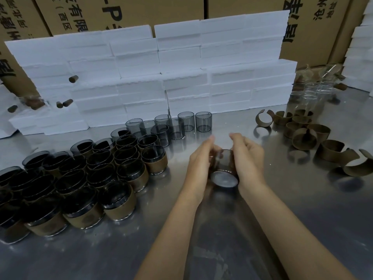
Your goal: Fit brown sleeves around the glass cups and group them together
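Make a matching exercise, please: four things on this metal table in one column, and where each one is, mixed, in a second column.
Things:
1. Smoky glass cup without sleeve
2. Loose brown curled sleeves
3. Dark glass cups wearing brown sleeves
4. White foam blocks

Places:
A. Stacked at the back
B. Grouped on the left
C. Between both hands
D. Scattered on the right

Pairs: 1-C, 2-D, 3-B, 4-A
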